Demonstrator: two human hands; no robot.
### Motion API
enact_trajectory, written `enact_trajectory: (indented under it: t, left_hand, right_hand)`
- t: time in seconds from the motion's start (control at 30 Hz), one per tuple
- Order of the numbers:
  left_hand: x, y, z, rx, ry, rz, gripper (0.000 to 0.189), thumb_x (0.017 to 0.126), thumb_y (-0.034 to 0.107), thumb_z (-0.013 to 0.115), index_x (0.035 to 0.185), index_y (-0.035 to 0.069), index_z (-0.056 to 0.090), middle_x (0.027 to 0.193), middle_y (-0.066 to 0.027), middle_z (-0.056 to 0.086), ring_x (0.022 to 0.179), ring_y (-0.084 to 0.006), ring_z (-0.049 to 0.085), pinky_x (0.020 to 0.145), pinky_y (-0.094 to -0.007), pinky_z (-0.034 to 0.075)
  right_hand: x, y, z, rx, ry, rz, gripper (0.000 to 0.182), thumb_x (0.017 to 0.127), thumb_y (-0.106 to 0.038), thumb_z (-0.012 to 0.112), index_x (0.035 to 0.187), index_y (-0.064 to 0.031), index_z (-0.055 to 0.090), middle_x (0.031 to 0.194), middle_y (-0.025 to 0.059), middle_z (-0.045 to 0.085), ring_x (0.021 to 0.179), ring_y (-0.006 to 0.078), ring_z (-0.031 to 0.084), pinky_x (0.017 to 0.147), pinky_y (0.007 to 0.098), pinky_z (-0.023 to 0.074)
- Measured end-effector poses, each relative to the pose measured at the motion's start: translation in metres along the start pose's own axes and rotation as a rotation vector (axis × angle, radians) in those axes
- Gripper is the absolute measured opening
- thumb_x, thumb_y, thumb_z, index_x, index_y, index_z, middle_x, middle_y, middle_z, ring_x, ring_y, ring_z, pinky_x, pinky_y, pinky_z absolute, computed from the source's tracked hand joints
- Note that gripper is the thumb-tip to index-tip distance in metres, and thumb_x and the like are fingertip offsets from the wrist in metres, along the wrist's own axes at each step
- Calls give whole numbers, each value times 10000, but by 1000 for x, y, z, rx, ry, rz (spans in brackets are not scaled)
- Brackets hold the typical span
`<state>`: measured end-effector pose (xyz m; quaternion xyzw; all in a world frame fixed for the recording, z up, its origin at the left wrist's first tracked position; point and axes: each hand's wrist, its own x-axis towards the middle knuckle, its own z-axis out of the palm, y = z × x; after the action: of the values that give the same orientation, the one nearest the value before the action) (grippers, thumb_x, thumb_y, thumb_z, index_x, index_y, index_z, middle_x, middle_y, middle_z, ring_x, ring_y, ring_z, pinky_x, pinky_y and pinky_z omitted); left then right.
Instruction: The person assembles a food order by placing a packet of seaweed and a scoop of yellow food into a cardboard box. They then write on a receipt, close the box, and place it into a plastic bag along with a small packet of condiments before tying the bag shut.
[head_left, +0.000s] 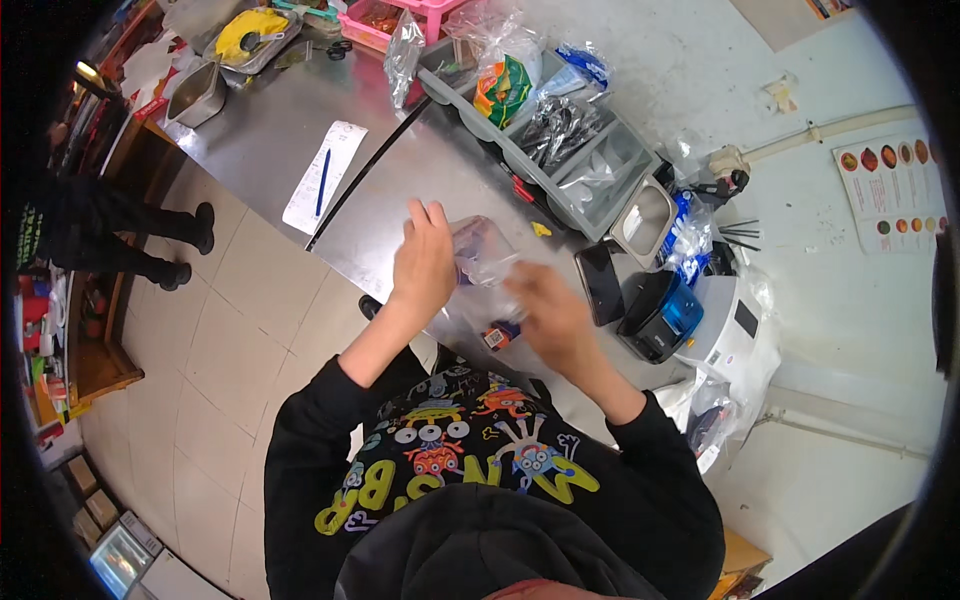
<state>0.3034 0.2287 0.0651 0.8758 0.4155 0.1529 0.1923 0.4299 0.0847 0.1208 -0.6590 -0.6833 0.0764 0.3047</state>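
Observation:
Between my hands is a clear plastic bag (484, 244) over the metal counter's front part. My left hand (424, 259) is at the bag's left side, its fingers bent and pointing away from me; whether it grips the film is unclear. My right hand (551, 315), blurred, touches the bag's right side, fingers bent inward. Below the bag, near the counter's edge, lies a small dark packet with an orange printed label (496, 337). A paper slip (334, 169) with a blue pen (323, 182) on it lies to the left.
A grey compartment tray (607, 176) holds wrapped black cutlery (559, 131) and bags. At the right are a phone (600, 283), a steel container (645, 217), a black tape-like dispenser (660, 319) and a white machine (731, 322). A person's legs (139, 225) stand at the left.

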Motion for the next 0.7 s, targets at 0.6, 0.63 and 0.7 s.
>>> enact_trajectory:
  t: [0.6, 0.63, 0.7]
  left_hand:
    - [24, 12, 73, -750, -307, 311, 287, 805, 36, 568, 1010, 13, 369, 854, -187, 611, 869, -369, 606, 748, -421, 458]
    - [25, 13, 76, -748, -278, 334, 291, 798, 26, 570, 1011, 16, 372, 839, -188, 604, 874, -379, 600, 751, -428, 455]
    - [25, 19, 71, -640, -281, 299, 267, 780, 7, 568, 985, 2, 397, 872, -213, 602, 903, -385, 595, 765, -433, 453]
  right_hand:
    - [5, 115, 80, -302, -386, 436, 390, 794, -106, 585, 1175, -36, 539, 924, 198, 649, 838, 371, 653, 689, 445, 513]
    - [8, 101, 73, -442, -406, 499, 377, 787, -110, 601, 1152, -34, 544, 938, 197, 644, 840, 372, 651, 673, 447, 514]
    - [-4, 89, 63, -399, -283, 432, 310, 806, -175, 622, 1085, -48, 575, 860, 182, 645, 823, 355, 646, 654, 428, 507]
